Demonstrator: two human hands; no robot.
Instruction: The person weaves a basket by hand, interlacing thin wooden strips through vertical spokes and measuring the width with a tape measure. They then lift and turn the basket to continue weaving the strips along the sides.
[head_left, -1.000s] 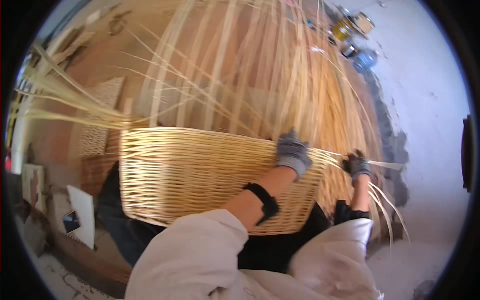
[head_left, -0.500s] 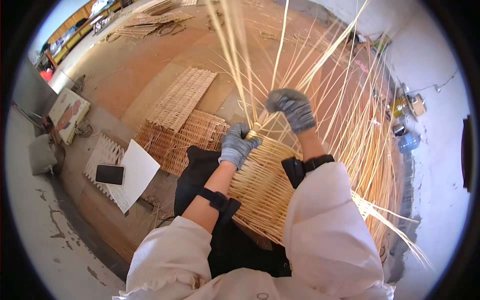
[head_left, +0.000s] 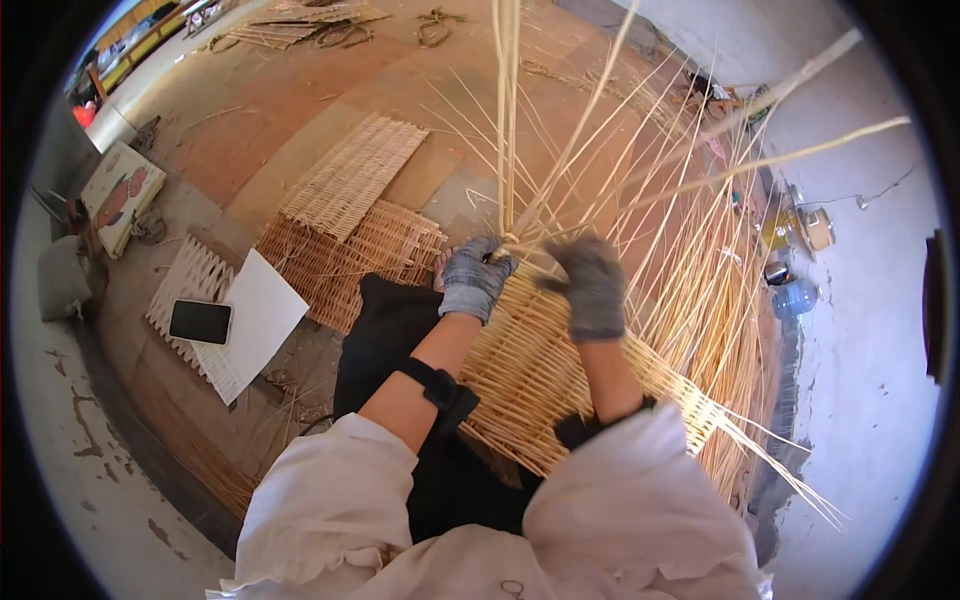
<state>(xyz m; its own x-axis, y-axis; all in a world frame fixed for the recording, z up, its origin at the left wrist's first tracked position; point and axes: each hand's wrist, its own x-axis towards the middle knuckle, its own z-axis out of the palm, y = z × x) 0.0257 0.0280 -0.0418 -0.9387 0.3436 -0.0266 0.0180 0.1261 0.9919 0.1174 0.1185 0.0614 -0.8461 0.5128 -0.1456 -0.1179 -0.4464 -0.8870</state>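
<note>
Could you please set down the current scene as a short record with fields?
Left hand: grey-gloved, gripping the wicker panel at its far corner
Right hand: grey-gloved, motion-blurred, right of that corner; contact unclear
Strands: long, pale, rising from the corner
Floor, left: two woven mats, overlapping
Phone: screen dark, by a white sheet
Right side: blue plastic jug near the wall

My gloves [head_left: 472, 280] are matt knitted cloth and my sleeves [head_left: 320, 490] creased matt cloth, the woven panel [head_left: 525, 355] is ribbed, faintly glossy wicker, the phone screen [head_left: 200, 322] is glossy, the paper sheet [head_left: 265, 318] smooth and matt, the wall [head_left: 100, 460] rough, flaking plaster.
</note>
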